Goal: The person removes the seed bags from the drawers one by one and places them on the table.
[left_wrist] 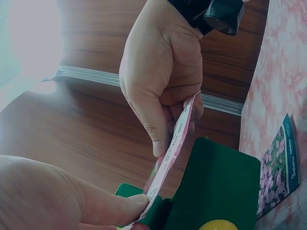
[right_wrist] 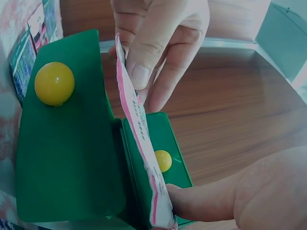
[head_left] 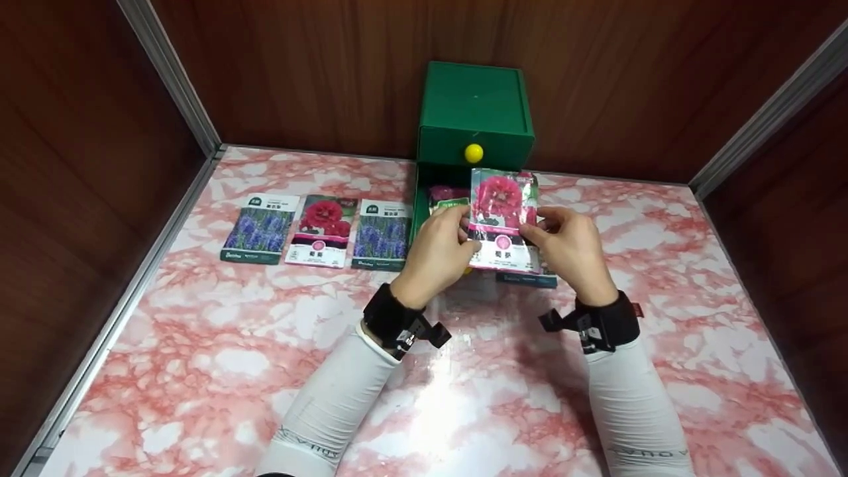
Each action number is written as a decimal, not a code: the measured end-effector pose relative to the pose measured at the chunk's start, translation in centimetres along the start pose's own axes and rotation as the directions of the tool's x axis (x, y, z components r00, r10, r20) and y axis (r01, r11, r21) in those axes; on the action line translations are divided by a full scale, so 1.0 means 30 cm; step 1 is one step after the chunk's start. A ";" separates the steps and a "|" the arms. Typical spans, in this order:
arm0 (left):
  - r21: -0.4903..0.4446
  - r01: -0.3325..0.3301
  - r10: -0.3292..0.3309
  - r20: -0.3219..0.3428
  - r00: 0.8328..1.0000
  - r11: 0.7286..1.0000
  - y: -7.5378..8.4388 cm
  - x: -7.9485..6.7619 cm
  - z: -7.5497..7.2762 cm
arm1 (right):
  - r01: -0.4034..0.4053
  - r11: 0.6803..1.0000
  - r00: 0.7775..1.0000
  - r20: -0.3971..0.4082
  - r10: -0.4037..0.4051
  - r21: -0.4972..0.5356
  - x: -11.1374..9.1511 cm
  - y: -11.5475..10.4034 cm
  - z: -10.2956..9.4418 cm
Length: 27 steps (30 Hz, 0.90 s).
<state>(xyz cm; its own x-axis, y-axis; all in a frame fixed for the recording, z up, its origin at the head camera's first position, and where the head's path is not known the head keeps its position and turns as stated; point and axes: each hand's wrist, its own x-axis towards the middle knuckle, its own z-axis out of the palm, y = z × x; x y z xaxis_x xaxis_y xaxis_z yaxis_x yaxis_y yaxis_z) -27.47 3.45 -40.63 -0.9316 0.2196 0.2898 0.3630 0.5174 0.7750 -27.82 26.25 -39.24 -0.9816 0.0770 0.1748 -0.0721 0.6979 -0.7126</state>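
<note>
Both hands hold a seed packet with a pink flower picture, raised over the pulled-out lower drawer of a green drawer box. My left hand pinches its left edge, thumb in front. My right hand grips the right edge, its thumb against the packet's face. A strip of pink and green shows behind the packet's right side; whether that is a second packet I cannot tell. Inside the drawer, more packets show partly, hidden by the left hand and the held packet.
Left of the drawer lie a purple-flower packet, a pink-flower packet and another purple-flower packet in a row. To the drawer's right lies a packet with small pink flowers. A yellow knob marks the upper drawer. Wooden walls enclose the marbled table.
</note>
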 end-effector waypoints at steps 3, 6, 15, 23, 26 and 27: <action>0.002 0.001 -0.001 0.007 1.000 1.000 0.002 -0.001 0.006 | -0.010 1.000 1.000 -0.001 0.010 -0.002 -0.002 0.001 -0.004; -0.005 -0.001 0.001 0.007 1.000 1.000 0.003 0.001 0.013 | -0.033 0.999 0.999 -0.005 0.033 -0.006 -0.006 0.006 -0.008; -0.047 -0.025 0.026 0.009 1.000 0.999 0.011 0.001 0.052 | -0.054 0.999 0.999 0.006 0.054 0.000 -0.016 0.038 -0.038; -0.052 -0.049 0.050 0.016 0.999 0.997 0.024 -0.001 0.102 | -0.096 0.995 0.995 0.026 0.095 0.033 -0.026 0.077 -0.069; -0.063 -0.058 0.059 0.018 0.998 0.996 0.034 -0.002 0.120 | -0.098 0.994 0.995 0.016 0.097 0.048 -0.028 0.093 -0.083; -0.071 -0.063 0.064 0.017 0.998 0.995 0.037 -0.001 0.127 | -0.097 0.994 0.995 0.013 0.097 0.054 -0.029 0.099 -0.088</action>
<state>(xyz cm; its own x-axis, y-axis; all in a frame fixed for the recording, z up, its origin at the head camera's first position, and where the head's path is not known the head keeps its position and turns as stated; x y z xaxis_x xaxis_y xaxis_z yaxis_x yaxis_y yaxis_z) -26.95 7.16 -41.91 -0.9059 0.2665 0.3290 0.4183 0.4424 0.7933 -26.71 30.13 -39.72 -0.9861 0.1350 0.0966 0.0141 0.6478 -0.7617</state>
